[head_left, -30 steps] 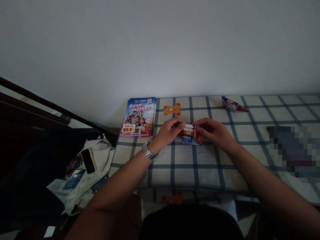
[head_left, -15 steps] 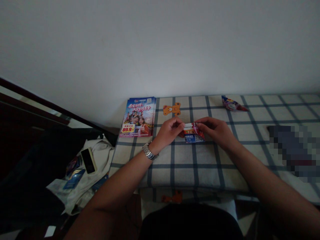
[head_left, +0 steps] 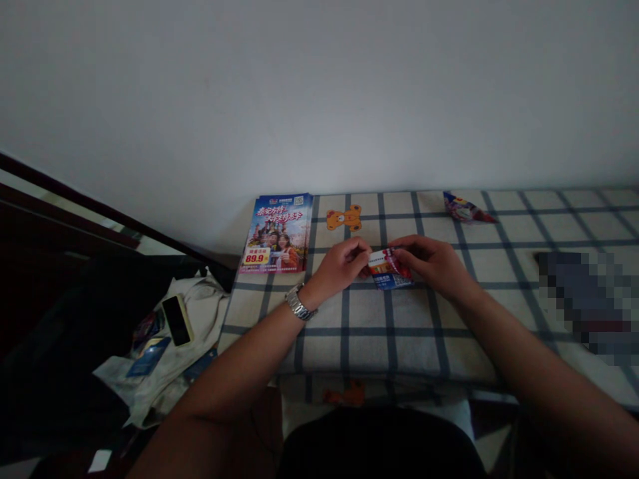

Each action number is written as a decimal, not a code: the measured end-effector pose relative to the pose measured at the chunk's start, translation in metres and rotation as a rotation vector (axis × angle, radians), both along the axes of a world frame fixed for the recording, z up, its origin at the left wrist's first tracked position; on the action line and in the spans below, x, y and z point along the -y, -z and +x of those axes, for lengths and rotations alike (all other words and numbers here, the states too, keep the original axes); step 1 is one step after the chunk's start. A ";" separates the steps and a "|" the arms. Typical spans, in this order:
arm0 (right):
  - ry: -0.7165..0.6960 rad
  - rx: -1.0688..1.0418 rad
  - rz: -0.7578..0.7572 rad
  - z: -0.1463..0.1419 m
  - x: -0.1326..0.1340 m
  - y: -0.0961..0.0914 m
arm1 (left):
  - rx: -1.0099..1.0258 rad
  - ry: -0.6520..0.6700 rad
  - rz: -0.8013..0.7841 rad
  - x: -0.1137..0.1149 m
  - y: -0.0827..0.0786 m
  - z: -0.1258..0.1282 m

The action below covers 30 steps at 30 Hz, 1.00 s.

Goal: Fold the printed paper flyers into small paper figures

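Note:
Between my two hands is a small folded flyer point(head_left: 391, 271), printed in blue, red and orange with a white strip. My left hand point(head_left: 345, 265), wearing a metal watch point(head_left: 299, 302) at the wrist, pinches its left edge between thumb and fingers. Thumb and fingers of my right hand point(head_left: 430, 263) close on its upper right corner. A stack of flat flyers point(head_left: 275, 233) with matching colours lies to the left of my hands. Farther right, near the wall, rests a folded paper piece point(head_left: 467, 209) with a pointed end.
A checked cloth point(head_left: 369, 346) with a printed bear point(head_left: 343, 217) covers the table, which meets a white wall point(head_left: 319, 93). A blurred-out dark object point(head_left: 582, 293) lies at the right. On the lower left, a phone point(head_left: 177, 320) rests on a pale cloth bag point(head_left: 204, 309).
The folded flyer has tilted, its lower edge shifting slightly right and down. My fingers stay on it and have moved only a little. The stack and the pointed paper piece have not moved.

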State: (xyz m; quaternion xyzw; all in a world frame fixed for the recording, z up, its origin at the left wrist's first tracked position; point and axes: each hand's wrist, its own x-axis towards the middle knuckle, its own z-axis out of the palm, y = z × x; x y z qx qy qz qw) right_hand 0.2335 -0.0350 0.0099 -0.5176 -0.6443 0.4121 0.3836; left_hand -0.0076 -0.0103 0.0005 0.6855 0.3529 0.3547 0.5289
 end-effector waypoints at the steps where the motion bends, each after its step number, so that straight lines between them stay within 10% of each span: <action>1: -0.009 0.005 0.001 0.000 0.001 0.000 | -0.025 0.001 0.059 0.000 0.000 0.000; 30: -0.071 0.078 -0.013 -0.006 0.006 -0.001 | -0.141 0.008 0.205 0.006 -0.002 0.006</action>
